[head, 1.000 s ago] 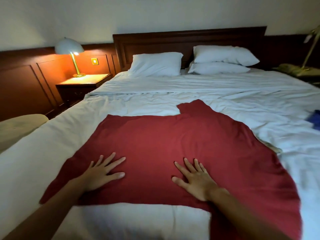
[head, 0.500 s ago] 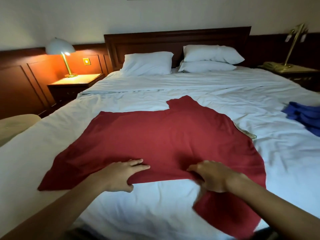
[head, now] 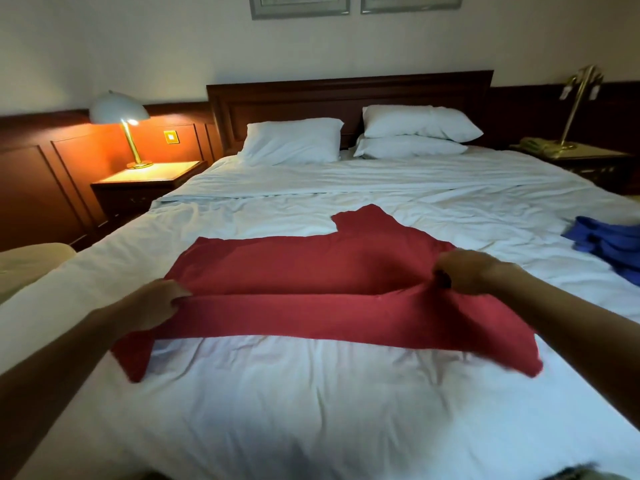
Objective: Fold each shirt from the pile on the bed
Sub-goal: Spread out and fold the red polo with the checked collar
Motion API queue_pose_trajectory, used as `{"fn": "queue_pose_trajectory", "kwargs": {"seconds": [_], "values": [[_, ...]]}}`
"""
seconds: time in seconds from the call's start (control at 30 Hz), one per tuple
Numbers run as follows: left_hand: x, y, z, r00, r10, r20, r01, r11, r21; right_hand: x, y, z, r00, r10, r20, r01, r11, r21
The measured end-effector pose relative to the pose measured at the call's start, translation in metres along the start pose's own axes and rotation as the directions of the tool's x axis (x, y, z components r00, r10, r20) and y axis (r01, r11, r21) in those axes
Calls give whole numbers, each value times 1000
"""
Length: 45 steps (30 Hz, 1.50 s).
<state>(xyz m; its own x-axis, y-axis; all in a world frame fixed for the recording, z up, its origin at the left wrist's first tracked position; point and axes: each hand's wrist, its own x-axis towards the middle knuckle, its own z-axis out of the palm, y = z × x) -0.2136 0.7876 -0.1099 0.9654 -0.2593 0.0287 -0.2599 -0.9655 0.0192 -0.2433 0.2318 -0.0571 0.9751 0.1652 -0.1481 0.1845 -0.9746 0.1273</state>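
- Red shirt (head: 311, 268) lies on the bed (head: 311, 410), between both hands.
- Left hand (head: 157, 301) pinches its near edge; right hand (head: 464, 271) grips bunched cloth, lifted.

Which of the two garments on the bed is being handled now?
The red shirt, gripped at its lifted edge by the left hand and right hand. The blue garment lies untouched, far right on the bed.

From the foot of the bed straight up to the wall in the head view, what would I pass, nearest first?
white sheet → red shirt → pillows → wooden headboard → framed pictures
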Motion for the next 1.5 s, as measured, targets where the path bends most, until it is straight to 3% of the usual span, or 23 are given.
{"fn": "queue_pose_trajectory", "kwargs": {"seconds": [0.23, 0.4, 0.5, 0.6, 0.7, 0.83, 0.97, 1.13, 1.23, 1.5], "values": [[33, -23, -11, 960, -273, 62, 258, 950, 175, 75, -13, 11, 950, 171, -261, -194, 979, -63], [39, -31, -4, 915, -399, 60, 373, 893, 252, 81, -47, 60, 967, 37, -252, -50, 998, -44], [37, -50, 2, 881, -466, 80, 456, 882, 120, 82, -61, 93, 979, -5, -206, 16, 999, 51], [31, -66, 13, 841, -517, 159, 539, 824, -173, 86, -63, 117, 997, 59, -55, -49, 986, 160], [21, -70, 29, 811, -556, 181, 584, 756, -296, 91, -63, 125, 995, 95, 33, -100, 961, 258], [14, -78, 44, 767, -640, 49, 593, 677, -437, 98, -59, 122, 993, 108, 42, -116, 942, 316], [17, -79, 45, 758, -651, 41, 550, 604, -577, 107, -46, 118, 983, 165, -78, -136, 949, 284], [22, -80, 43, 777, -627, -60, 479, 650, -590, 125, -51, 114, 955, 81, -284, -68, 996, 58], [21, -77, 46, 783, -614, -100, 468, 687, -556, 138, -55, 107, 906, 63, -419, -55, 998, 31], [3, -89, 56, 783, -620, -53, 572, 750, -332, 146, -64, 96, 916, 227, -332, -147, 958, 248]]}}
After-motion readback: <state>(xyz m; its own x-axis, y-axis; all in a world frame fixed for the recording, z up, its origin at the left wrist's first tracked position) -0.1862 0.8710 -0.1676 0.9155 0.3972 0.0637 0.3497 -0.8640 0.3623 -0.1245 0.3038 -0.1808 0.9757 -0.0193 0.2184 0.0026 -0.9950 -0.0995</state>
